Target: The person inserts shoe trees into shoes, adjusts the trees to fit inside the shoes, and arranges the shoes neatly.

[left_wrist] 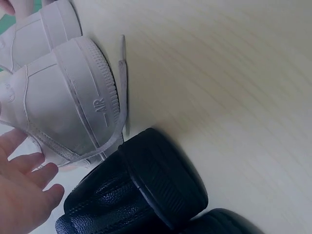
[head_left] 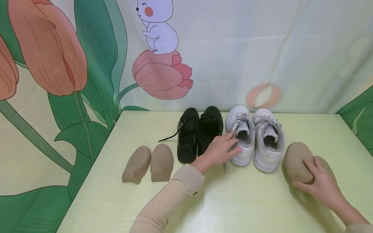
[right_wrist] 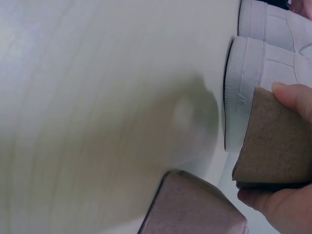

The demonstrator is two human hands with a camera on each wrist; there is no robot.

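Observation:
My left hand [head_left: 222,149] reaches over the heel of the left white sneaker [head_left: 246,157], its fingers spread at the shoe's near side. In the left wrist view the fingers [left_wrist: 27,163] lie beside that sneaker's side and a loose lace [left_wrist: 123,92]; firm contact is hard to tell. With my right hand [head_left: 322,181] I hold a brown moulded-paper shoe insert [head_left: 298,161] between thumb and fingers, raised off the table. Partly behind that hand, a second insert [head_left: 327,166] lies on the table. The other white sneaker [head_left: 266,158] stands between my hands.
A pair of black shoes, one at left [head_left: 187,142] and one at right [head_left: 210,123], stands beside the white pair. Two more brown inserts [head_left: 137,165] lie at the table's left. Behind the pale table [head_left: 247,204] hangs a printed cloth [head_left: 221,48].

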